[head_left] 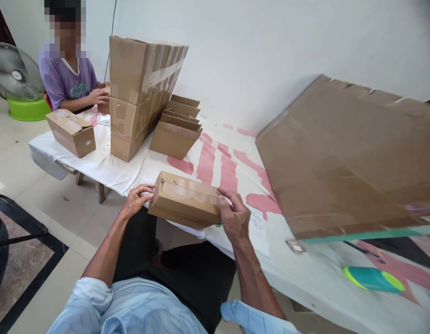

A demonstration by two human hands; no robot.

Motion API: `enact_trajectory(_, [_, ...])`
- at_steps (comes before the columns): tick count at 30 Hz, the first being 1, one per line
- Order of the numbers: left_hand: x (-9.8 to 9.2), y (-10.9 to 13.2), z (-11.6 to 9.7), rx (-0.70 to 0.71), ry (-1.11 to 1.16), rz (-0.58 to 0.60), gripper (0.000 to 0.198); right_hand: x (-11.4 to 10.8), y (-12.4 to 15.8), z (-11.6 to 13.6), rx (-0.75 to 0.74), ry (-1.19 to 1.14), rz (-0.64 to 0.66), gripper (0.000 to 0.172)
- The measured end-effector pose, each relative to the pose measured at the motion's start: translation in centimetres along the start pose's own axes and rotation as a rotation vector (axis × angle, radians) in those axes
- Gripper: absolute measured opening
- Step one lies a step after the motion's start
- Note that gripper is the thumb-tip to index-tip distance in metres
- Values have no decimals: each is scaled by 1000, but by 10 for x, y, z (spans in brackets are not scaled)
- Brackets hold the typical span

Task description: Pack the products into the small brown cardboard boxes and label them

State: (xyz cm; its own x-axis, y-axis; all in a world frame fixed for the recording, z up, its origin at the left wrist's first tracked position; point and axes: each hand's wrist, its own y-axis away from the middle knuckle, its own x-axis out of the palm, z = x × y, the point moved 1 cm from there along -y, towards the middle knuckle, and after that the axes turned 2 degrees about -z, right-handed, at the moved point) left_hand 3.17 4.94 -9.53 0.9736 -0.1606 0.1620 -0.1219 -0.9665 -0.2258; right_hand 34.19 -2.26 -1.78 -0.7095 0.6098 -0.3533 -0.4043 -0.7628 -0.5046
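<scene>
Holding a small cardboard box [185,204] between both hands, over the near edge of the bench [315,273]: left hand [136,199] curled on its left end, right hand [235,215] clamped on its right end. Beyond the right hand, big red print [215,162] on the bench cloth, too cut off to read. Right of that hand, a large cardboard sheet [340,153].

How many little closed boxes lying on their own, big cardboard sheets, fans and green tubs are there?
Little closed boxes: 2, the held box, gripped by the left hand and right hand, and the far box
Big cardboard sheet: 1
Fan: 1
Green tub: 1
Total: 5
</scene>
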Motion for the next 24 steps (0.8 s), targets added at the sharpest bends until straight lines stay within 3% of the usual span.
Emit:
enact_trajectory(14, [8, 3, -12, 7, -92, -74, 22, 3, 5, -2, -57, 83, -25, 38])
enact_trajectory(24, [-5, 1, -8, -126, 66, -144, 48, 1, 4, -3, -48, 97, -9, 39])
